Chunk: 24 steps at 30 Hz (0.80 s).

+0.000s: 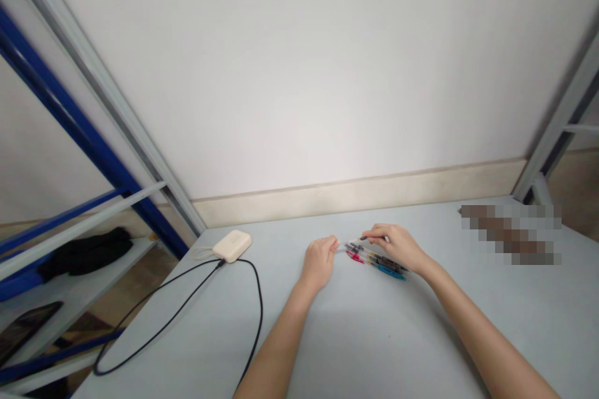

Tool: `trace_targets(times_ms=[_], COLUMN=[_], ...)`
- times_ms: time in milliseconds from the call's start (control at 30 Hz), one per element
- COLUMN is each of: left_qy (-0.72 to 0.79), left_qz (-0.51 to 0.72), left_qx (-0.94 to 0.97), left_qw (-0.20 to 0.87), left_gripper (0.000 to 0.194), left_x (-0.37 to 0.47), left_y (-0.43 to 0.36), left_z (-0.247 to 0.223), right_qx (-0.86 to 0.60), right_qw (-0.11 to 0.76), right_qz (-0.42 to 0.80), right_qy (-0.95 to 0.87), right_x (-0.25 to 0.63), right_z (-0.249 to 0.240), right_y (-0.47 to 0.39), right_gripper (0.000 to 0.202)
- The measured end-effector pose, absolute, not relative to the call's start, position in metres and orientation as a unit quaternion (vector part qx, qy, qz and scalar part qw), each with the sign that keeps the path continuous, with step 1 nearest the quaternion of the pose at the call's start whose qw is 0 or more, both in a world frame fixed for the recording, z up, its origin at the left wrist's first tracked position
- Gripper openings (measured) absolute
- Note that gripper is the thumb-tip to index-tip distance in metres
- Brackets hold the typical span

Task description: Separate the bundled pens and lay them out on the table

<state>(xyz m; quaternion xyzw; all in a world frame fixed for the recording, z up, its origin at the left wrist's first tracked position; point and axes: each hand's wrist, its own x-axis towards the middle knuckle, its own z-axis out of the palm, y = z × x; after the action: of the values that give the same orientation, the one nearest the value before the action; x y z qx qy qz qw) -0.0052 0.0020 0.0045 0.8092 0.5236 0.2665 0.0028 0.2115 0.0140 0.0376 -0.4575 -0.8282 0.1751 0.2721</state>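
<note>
Both hands point(319, 260) point(397, 244) on pens point(377, 260), mid-table point(374, 336)

White wall point(299, 62) (plain) — blue shelving point(70, 124) left, grey table point(374, 336).

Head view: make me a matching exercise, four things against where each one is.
Things:
1. bundle of pens
2. cream box
3. black cable
4. black cloth

Places:
A. on the side shelf at far left
B. between the left hand and the right hand
C. looped over the table, left of the arms
D. near the table's far left corner

Pairs: 1-B, 2-D, 3-C, 4-A
</note>
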Motion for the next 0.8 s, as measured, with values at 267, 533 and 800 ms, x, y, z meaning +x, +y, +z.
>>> trace_targets(times_ms=[267,533,800], left_qy=[0.477,0.481,0.474], left_qz=[0.220,0.207,0.230], left_qx=[0.851,0.851,0.850], left_qw=[-0.023,-0.046,-0.017], left_gripper=[0.025,0.023,0.024], left_x=[0.000,0.001,0.004], left_y=[-0.002,-0.003,0.001], left_z=[0.002,0.008,0.002], right_qx=[-0.400,-0.440,-0.407], right_qw=[0.303,0.273,0.317], right_qz=[0.241,0.240,0.226], right_qy=[-0.831,-0.821,-0.826], right_x=[0.193,0.195,0.202], right_z=[0.030,0.034,0.032], right_y=[0.003,0.003,0.007], right_gripper=[0.045,0.016,0.051])
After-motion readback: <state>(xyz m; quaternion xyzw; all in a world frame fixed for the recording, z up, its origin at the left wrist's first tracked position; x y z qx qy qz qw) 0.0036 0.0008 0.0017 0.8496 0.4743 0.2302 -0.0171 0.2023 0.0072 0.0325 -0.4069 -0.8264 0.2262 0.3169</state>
